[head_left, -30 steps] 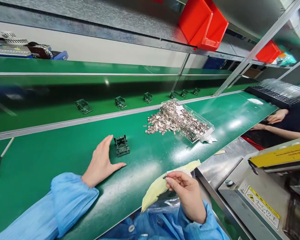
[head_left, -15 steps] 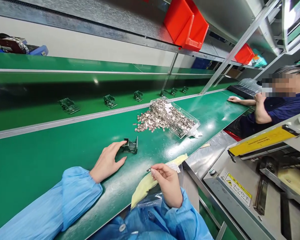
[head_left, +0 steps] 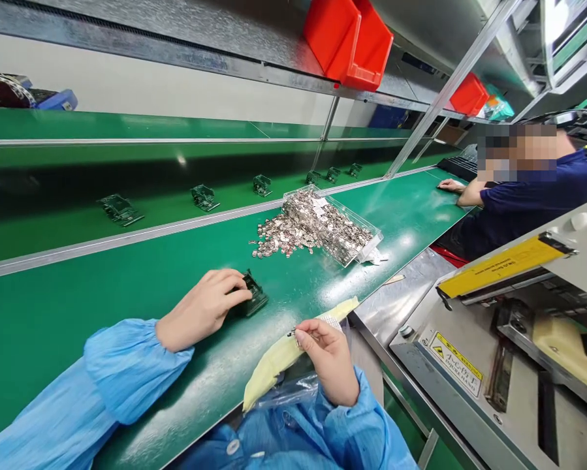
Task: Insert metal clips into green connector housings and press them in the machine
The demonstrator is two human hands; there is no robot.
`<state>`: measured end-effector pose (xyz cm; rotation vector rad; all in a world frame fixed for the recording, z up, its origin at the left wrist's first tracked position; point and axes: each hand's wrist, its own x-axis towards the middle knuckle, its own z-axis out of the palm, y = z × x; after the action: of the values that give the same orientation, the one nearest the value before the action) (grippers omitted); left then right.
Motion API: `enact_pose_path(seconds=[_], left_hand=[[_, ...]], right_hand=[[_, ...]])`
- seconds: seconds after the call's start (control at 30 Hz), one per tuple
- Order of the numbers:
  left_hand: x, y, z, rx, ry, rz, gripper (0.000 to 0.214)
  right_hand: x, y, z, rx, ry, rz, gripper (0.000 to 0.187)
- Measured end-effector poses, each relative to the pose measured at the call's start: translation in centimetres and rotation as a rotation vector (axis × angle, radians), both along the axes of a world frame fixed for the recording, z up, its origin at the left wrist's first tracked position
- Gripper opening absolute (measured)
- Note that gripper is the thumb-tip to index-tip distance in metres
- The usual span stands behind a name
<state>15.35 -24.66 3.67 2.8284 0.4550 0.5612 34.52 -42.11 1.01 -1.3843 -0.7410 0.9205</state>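
My left hand (head_left: 202, 307) is closed on the left side of a small dark green circuit board assembly (head_left: 257, 297), which sits tilted on the green work surface (head_left: 166, 261). Its fingertips hide part of the board. Closer to the table's front edge, my right hand (head_left: 327, 356) pinches a tiny dark and metallic part (head_left: 291, 332) between thumb and forefinger; its exact kind is too small to make out. Under that hand lie a pale yellow strip (head_left: 268, 365) and clear plastic film. A clear tray (head_left: 374, 243) heaped with small shiny metal pieces (head_left: 293, 228) spills onto the table beyond both hands.
Several similar board assemblies (head_left: 205, 197) stand in a row on the belt behind a metal rail (head_left: 141, 234). A machine with a warning label (head_left: 457, 364) borders the table at right. Red bins (head_left: 349, 46) sit on the shelf above. A co-worker (head_left: 533, 189) sits at far right.
My left hand has closed on the board assembly and turned it, so it now sits at an angle. My right hand keeps its pinch. The whole view has shifted slightly.
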Motion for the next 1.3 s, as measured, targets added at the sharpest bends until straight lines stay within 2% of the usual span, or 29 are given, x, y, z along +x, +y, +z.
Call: enact_pose_path(seconds=[0.07, 0.13, 0.2, 0.33, 0.4, 0.47, 0.63, 0.77, 1.03, 1.3], left_hand=[[-0.3, -0.4, 0.1, 0.027, 0.033, -0.034, 0.044], [-0.6, -1.1, -0.6, 0.009, -0.020, -0.017, 0.043], [-0.9, -1.7, -1.6, -0.040, -0.099, 0.084, 0.046], [-0.5, -2.4, -3.7, -0.155, -0.114, 0.358, 0.092], [0.3, -2.5, -4.3, -0.224, -0.085, 0.384, 0.089], [1.2, -2.9, -4.5, -0.346, -0.108, 0.368, 0.079], [2.5, -5.7, -4.5, -0.711, -0.358, 0.256, 0.070], [2.7, -7.5, -4.5, -0.828, -0.428, 0.160, 0.052], [3.0, -8.3, -4.6, -1.133, -0.509, 0.073, 0.048], [3.0, -8.6, -4.3, -1.196, -0.453, 0.078, 0.043]], right_hand=[[0.1, -0.1, 0.0, -0.004, 0.002, -0.003, 0.028], [0.3, -0.3, -0.1, -0.010, 0.004, -0.008, 0.027], [0.6, -0.5, -0.1, -0.010, 0.013, -0.030, 0.027], [0.6, -0.4, -0.2, -0.007, 0.026, -0.055, 0.027], [0.2, -0.2, -0.2, -0.014, 0.021, -0.027, 0.027], [-0.2, 0.0, -0.2, -0.019, 0.004, -0.001, 0.026], [-1.0, -0.2, 0.1, 0.047, -0.183, -0.047, 0.018], [-1.6, -0.5, 0.2, 0.053, -0.351, -0.061, 0.012], [-2.9, -0.3, -0.4, 0.064, -0.434, -0.088, 0.009], [-3.5, -0.1, -0.6, 0.086, -0.470, -0.154, 0.009]])
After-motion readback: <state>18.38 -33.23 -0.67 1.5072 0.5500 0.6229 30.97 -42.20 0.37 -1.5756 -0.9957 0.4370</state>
